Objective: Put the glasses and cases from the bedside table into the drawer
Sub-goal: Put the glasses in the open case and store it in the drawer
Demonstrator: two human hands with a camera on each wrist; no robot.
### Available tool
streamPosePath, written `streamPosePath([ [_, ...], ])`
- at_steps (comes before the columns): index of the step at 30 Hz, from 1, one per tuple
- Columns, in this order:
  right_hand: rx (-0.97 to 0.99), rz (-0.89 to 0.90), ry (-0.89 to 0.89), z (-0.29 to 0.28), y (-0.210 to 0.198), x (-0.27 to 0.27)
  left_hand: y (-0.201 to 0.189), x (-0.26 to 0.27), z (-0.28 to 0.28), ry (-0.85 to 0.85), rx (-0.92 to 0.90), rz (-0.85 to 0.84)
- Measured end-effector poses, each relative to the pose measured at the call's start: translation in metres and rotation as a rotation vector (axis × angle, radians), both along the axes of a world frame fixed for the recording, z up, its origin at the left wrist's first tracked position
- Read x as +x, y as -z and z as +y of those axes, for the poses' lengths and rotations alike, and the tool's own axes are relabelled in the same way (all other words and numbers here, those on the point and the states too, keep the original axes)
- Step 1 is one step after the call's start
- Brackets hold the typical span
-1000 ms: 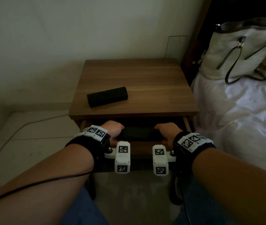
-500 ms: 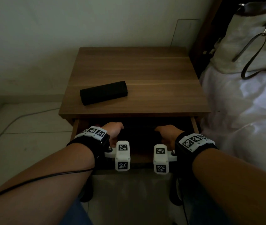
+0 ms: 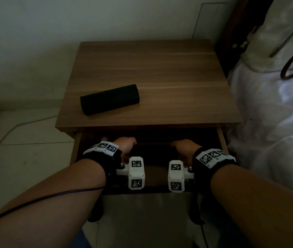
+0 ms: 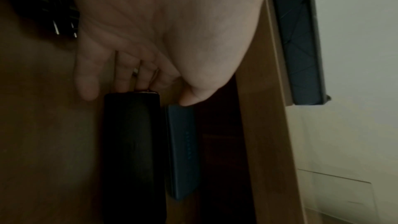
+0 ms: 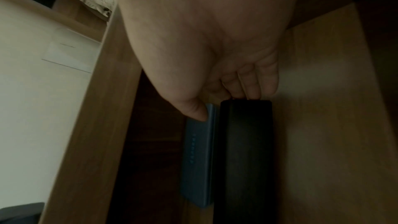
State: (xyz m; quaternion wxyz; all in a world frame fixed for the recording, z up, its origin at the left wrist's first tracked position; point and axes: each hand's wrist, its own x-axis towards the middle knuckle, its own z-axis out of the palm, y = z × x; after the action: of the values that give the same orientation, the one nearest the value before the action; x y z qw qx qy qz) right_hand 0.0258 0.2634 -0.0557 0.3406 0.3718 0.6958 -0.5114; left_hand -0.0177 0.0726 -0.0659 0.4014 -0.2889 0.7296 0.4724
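Note:
A dark glasses case (image 3: 109, 99) lies on the left of the wooden bedside table (image 3: 160, 68). Below it the drawer (image 3: 220, 140) is pulled out. Both hands are inside. A black case (image 3: 152, 153) lies crosswise between them. The left hand (image 3: 126, 144) has its fingertips (image 4: 137, 86) against one end of the black case (image 4: 133, 151) and its thumb on the end of a blue case (image 4: 183, 152) beside it. The right hand (image 3: 183, 147) does the same at the other end: fingertips (image 5: 252, 94) on the black case (image 5: 245, 159), thumb on the blue case (image 5: 198, 159).
A bed with white bedding (image 3: 276, 122) and a pale handbag (image 3: 276, 33) presses against the table's right side. A wall stands behind, with tiled floor and a cable (image 3: 7, 129) on the left. A small red-ringed object (image 3: 105, 138) and dark items (image 4: 43, 6) lie at the drawer's left end.
The head view has moved in closer and tipped down over the table. Both hands have stayed in the drawer at the ends of the black case.

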Motion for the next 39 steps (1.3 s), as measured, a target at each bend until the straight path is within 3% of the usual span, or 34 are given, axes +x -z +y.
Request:
streamPosePath([
  [3, 0.005, -0.029, 0.014, 0.0, 0.002, -0.002, 0.004, 0.003, 0.002, 0.014, -0.028, 0.056],
  [11, -0.045, -0.02, 0.034, 0.003, 0.016, -0.007, 0.001, 0.0, 0.003, 0.064, -0.015, -0.073],
  [19, -0.022, 0.029, 0.03, -0.002, 0.01, -0.002, -0.014, 0.003, 0.006, 0.072, -0.024, -0.064],
  [24, -0.001, 0.074, 0.037, -0.008, -0.009, 0.005, -0.032, 0.007, 0.002, 0.078, -0.008, -0.018],
  [28, -0.153, 0.066, 0.086, -0.018, -0.028, 0.002, -0.047, 0.013, -0.005, -0.021, 0.078, 0.025],
  [34, -0.272, 0.108, -0.074, -0.037, -0.07, 0.001, -0.085, 0.019, -0.017, -0.067, 0.202, 0.043],
  [39, -0.371, 0.201, -0.053, -0.046, -0.095, -0.008, -0.111, 0.015, -0.032, -0.086, 0.222, 0.14],
])
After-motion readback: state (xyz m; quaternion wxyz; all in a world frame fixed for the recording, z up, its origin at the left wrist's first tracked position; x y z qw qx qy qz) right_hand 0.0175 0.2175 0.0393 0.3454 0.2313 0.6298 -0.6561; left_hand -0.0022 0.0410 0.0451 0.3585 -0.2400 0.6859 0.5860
